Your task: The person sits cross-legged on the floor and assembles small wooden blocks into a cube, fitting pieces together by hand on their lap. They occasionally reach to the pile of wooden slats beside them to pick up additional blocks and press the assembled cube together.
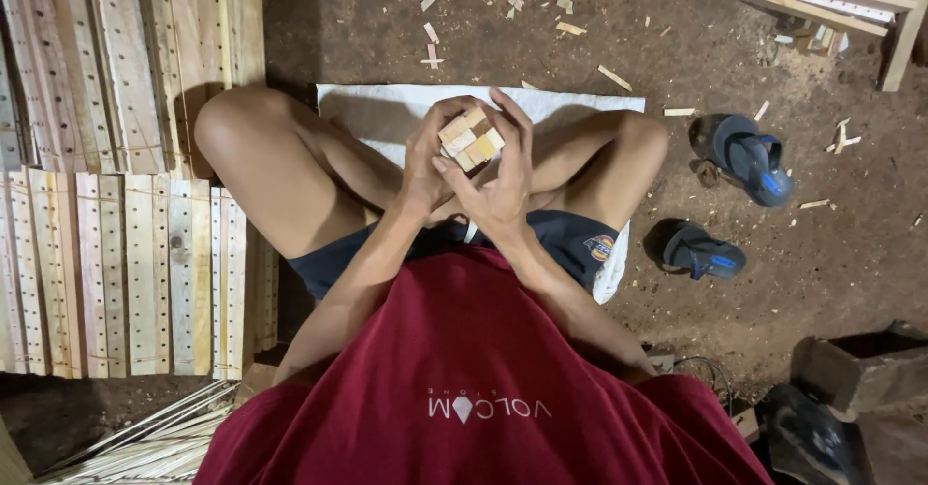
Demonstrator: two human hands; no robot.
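A dirt floor (831,253) strewn with wood chips spreads under a person seated cross-legged on a white mat (580,103). To the person's left, stacked wooden slats (126,272) drilled with rows of small holes cover the ground, and more such slats lie at the top right corner. A pair of dark sandals with blue straps (749,156) sits on the dirt to the right of the knees, well apart from the hands. A bundle of thin pale sticks (145,441) lies at the lower left. Above the crossed legs, the left hand (430,161) and the right hand (503,180) both curl their fingers around a small bundle of short wooden blocks (471,139), gripping it between them.
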